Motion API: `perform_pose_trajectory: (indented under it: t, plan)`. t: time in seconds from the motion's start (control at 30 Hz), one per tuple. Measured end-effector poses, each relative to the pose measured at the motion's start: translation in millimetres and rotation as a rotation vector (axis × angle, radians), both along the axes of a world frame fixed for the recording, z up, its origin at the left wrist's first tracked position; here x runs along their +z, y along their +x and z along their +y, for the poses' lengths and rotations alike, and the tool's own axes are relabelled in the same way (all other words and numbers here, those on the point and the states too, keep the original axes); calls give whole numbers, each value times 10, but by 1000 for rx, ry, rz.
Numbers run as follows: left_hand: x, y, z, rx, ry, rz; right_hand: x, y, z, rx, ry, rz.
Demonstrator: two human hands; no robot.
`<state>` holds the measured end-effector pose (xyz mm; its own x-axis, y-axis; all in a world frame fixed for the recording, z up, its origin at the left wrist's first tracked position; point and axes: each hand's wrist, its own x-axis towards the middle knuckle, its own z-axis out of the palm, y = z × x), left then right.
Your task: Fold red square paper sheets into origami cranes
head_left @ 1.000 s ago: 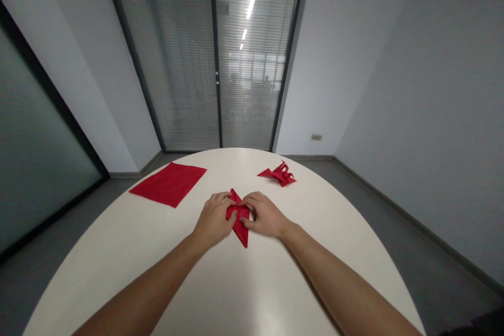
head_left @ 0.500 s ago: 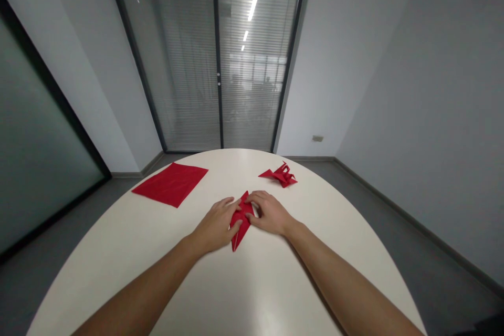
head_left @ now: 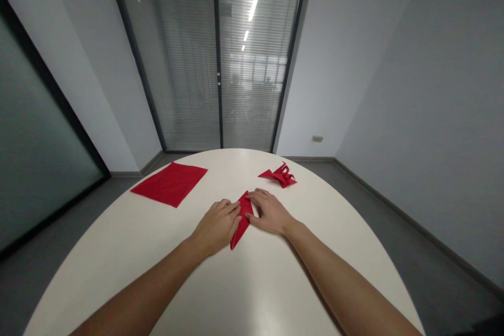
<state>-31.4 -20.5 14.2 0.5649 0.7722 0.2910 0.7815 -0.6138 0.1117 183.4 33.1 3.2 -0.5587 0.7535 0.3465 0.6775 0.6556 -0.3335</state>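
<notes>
A folded piece of red paper (head_left: 244, 216), long and diamond-like, lies on the table between my hands, one tip pointing away and one toward me. My left hand (head_left: 217, 224) grips its left edge, thumb and fingers close together there. From the other side, my right hand (head_left: 271, 212) holds the paper's right edge, its fingertips at the upper part and its thumb lower down. Parts of the paper are hidden under the fingers of both hands.
At the back left of the round white table (head_left: 252, 283) lies a flat red sheet of paper (head_left: 171, 185). A folded red paper figure (head_left: 281, 175) with thin points sits at the back right. Beyond the table stands a glass partition with blinds (head_left: 189, 89).
My left thumb has drawn back leftward from the paper's middle to its left edge. The paper's near part now looks narrower. My right hand has hardly moved.
</notes>
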Motion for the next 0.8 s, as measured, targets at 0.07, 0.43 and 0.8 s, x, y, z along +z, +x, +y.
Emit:
perform_pose_trajectory:
  t: [0.07,0.43,0.8]
  plan:
    - [17,42,-52,31,18,12,-7,2,7,-1,3,-13]
    - [-173,30,-38,59,-72,15,46,-19,-25,-64,20,-49]
    - [-115,43,-47,24,-55,-32,-4,-12,-6,67,-11,-15]
